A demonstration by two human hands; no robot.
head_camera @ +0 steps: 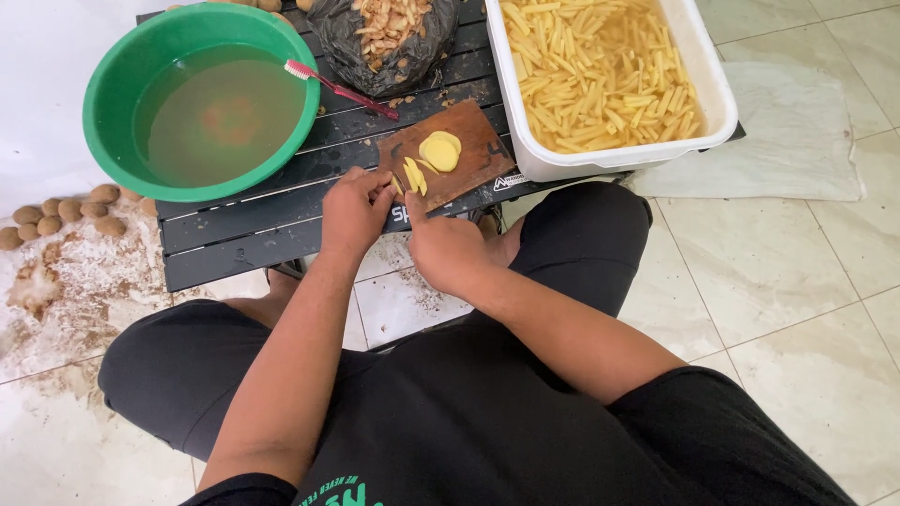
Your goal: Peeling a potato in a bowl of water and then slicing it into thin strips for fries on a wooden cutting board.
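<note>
Fingers [375, 187] of the left hand [354, 211] are curled down on the potato slices [413, 174] at the near corner of the wooden cutting board [469, 141], pinching them in place. Right hand [448, 248] is clenched just beside, thumb pointing to the slices — if it holds a knife, I cannot tell, it is hidden. Around them, from big to small: a black slatted table [262, 201] carries everything; a white tub [708, 94] full of cut potato sticks stands at the right, touching the board; a green basin [108, 80] with cloudy water is at the left; a black bag of peels [347, 42] is behind the board; a pink toothbrush [339, 90] rests on the basin rim. Whole potatoes [66, 214] lie on the floor, left — well apart.
</note>
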